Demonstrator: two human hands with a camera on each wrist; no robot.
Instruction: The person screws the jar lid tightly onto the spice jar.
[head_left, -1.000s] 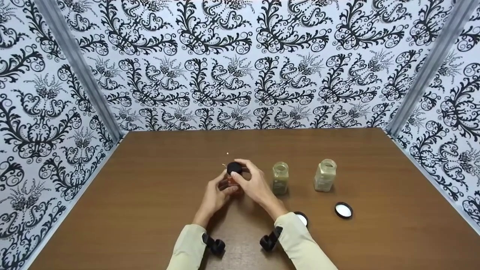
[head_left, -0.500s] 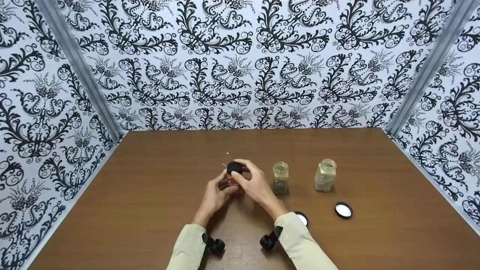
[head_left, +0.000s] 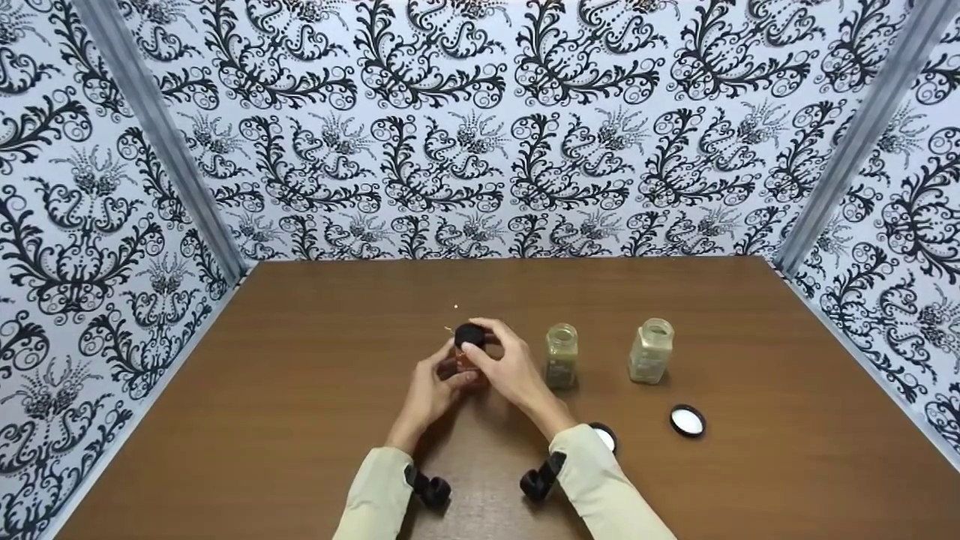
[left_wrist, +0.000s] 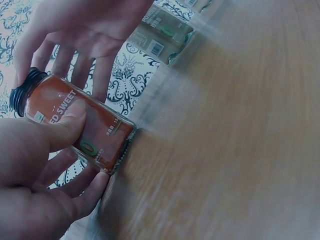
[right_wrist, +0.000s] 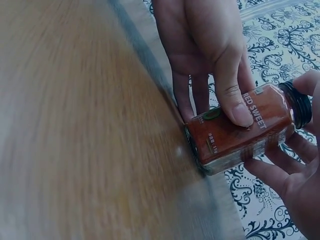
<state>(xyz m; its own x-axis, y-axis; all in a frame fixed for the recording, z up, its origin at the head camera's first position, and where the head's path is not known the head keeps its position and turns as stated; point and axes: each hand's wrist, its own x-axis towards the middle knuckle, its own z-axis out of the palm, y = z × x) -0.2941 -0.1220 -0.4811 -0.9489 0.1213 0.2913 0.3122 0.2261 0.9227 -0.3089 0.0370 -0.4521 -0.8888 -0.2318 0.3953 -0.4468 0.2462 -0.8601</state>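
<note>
A glass spice jar (left_wrist: 100,125) of red-orange powder stands on the table, labelled "RED SWEET" in the right wrist view, with a black lid (head_left: 469,336) on top. My left hand (head_left: 430,395) grips the jar's body, its thumb (right_wrist: 239,112) lying across the label. The lid is pinched by my right hand (head_left: 516,369), thumb on the near side and fingers behind. Just right of that hand is a lidless glass jar (head_left: 561,360) of dull greenish contents. A second lidless jar (head_left: 650,352), with paler contents, stands farther right.
A black lid with a white inside (head_left: 687,421) lies upturned at the right. Another upturned lid (head_left: 604,437) is partly covered by my right sleeve (head_left: 600,472). Small pale bits (head_left: 455,306) lie beyond the hands. Patterned walls (head_left: 480,150) enclose the wooden table (head_left: 300,375).
</note>
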